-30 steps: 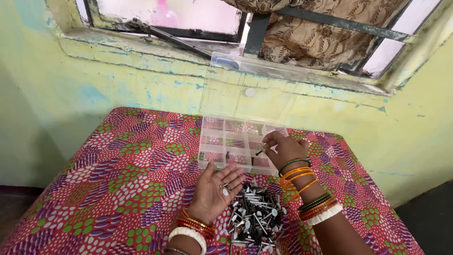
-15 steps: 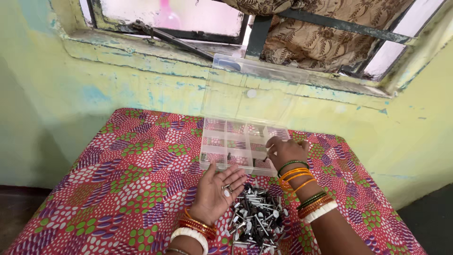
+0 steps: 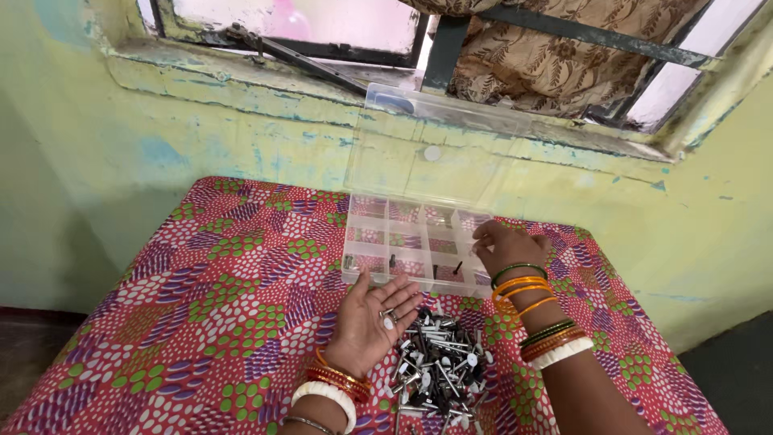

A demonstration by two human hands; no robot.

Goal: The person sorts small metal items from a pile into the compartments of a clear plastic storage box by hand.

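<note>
Small metal-and-black pins (image 3: 435, 366) lie heaped on the patterned cloth (image 3: 201, 314) at about 5 o'clock from the left hand (image 3: 372, 322), which rests palm up with fingers spread. It cradles rather than grips — two or three tiny pieces (image 3: 388, 318), one pale and one metallic, sit loose on the palm near the finger bases. The right hand (image 3: 503, 246) is over the right edge of the clear compartment box (image 3: 403, 242), fingers curled; whether anything is pinched between them I cannot tell.

A second ago that right hand held a small dark pin at its fingertips above the lower right cells. Now a dark pin (image 3: 457, 267) lies tilted inside a lower cell at roughly 8 o'clock from the right hand, and the hand has drawn back toward the box's right edge — so one more piece appears to have been dropped into its compartment, with the heap and the palm's pieces left to sort. The left hand has barely shifted.

Two other lower cells hold a small dark piece each; the upper cells show only cloth through the plastic, as far as I can make out. The box's open lid (image 3: 427, 153) leans against the yellow wall (image 3: 121, 161) at 12 o'clock. Both forearms are cut off by the bottom edge, and the kinds of pin in the heap are too small to tell apart.
</note>
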